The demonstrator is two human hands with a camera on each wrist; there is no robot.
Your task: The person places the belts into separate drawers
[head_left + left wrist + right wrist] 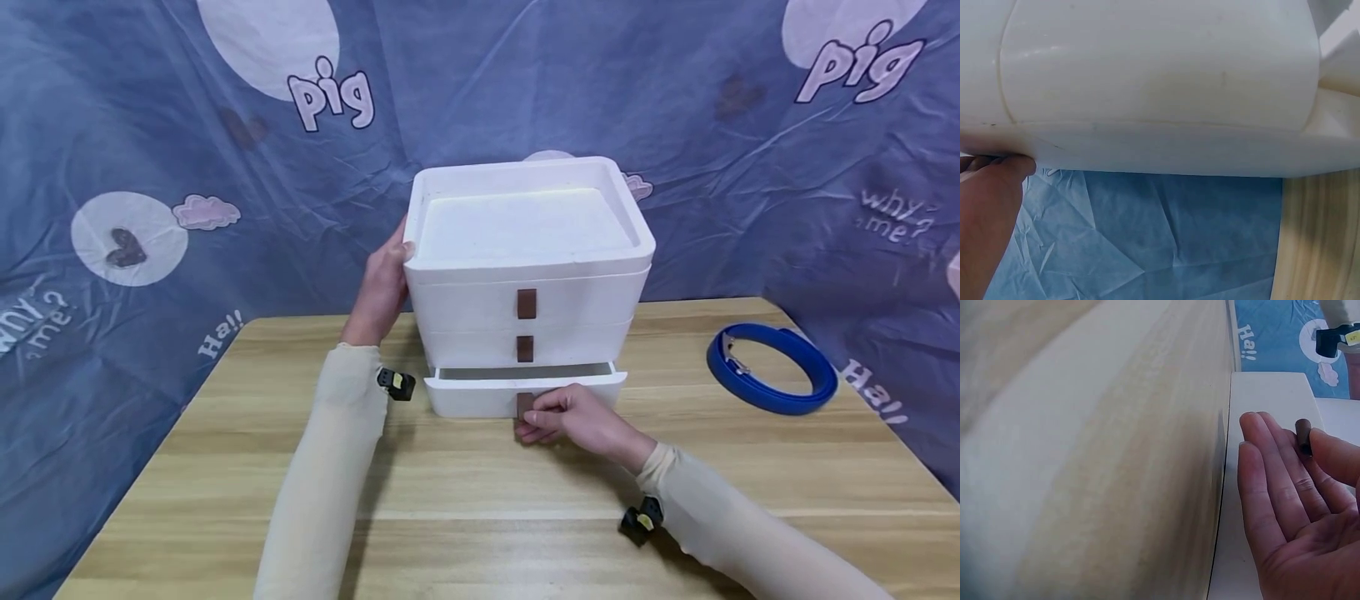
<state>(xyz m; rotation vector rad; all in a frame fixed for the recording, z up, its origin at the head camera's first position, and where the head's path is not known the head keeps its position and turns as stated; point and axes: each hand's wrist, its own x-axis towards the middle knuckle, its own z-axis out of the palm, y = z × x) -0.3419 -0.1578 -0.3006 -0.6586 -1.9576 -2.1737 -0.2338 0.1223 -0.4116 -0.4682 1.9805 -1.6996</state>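
One small white cabinet [525, 271] stands on a wooden counter [465, 500], before a blue curtain [465, 83]. Its bottom drawer [472, 400] is partly out; the two drawers above [468, 307] look flush. The right hand [573, 417] pinches the bottom drawer's brown tab [525, 405] between thumb and forefinger, the other fingers reaching out below it. The left hand [378, 279] lies along the cabinet's left side, fingers fairly straight, thumb at the top edge. A coiled blue belt [780, 402] lies well apart, to the right. To slide the drawer cleanly, the tab is best moved straight and level, without lifting. Steady pressure from the left hand should stop the cabinet skidding or twisting; a sideways tug could make the drawer bind.
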